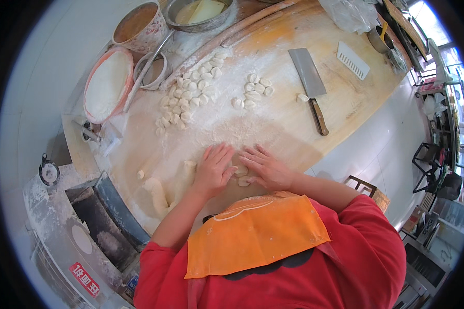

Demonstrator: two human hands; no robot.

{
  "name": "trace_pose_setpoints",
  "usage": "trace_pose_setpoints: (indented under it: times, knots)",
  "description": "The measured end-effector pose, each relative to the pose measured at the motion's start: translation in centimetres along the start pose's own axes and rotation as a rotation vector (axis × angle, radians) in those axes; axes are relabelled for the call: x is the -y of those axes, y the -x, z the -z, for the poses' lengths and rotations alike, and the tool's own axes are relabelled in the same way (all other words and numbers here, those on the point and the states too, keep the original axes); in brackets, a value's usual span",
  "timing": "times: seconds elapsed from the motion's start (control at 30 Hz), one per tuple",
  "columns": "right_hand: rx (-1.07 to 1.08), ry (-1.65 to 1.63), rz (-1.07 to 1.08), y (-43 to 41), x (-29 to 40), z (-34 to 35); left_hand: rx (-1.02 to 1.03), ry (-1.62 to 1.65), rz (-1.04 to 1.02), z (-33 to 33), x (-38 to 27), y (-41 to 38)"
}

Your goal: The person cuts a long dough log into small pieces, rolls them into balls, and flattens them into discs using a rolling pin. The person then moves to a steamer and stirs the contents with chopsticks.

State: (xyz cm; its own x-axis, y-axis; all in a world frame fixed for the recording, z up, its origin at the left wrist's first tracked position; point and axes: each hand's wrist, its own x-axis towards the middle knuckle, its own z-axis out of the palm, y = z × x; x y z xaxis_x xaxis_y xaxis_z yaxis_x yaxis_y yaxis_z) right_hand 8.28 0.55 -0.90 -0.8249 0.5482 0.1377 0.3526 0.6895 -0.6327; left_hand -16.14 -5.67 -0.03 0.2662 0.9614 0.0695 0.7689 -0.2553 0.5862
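Observation:
My left hand [215, 165] lies palm down on the floured wooden board [236, 133], thumb spread from the fingers. Opposite it, my right hand [267, 168] also faces palm down with its fingers apart. Between the two hands are a few small rounds of dough [243, 180], partly covered by the fingers; whether a palm presses one cannot be seen. A thick dough roll [156, 193] rests left of my left forearm, and another dough length [186, 172] is beside my left hand. Farther off sit a large cluster of small dough pieces [185, 94] and a smaller group [259, 88].
A cleaver [308, 73] lies right of the dough, beyond it a slotted white scraper [352, 61]. Along the far left stand a pink-rimmed basin of flour [107, 85], a patterned bucket [147, 36] and a metal bowl [201, 27]. A floury machine [58, 216] adjoins the board's left.

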Motion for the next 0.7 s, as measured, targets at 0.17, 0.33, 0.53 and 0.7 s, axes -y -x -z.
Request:
trace_pose_setpoints:
  times: [0.17,0.33,0.53,0.7]
  knots:
    - [-0.49,0.042,-0.276,-6.6,-3.2,2.2,-0.389,-0.031,0.113,1.7,-0.4,-6.7]
    - [-0.393,0.134,-0.335,-10.3,-6.0,2.8,-0.345,0.013,0.095,-1.1,1.5,-14.7]
    - [-0.268,-0.17,-0.485,-4.7,-2.4,1.7,-0.105,0.128,0.341,-0.2,0.5,-8.0]
    - [-0.311,-0.046,-0.294,-5.0,-2.2,3.1,-0.302,-0.06,-0.025,-0.8,0.3,-6.7]
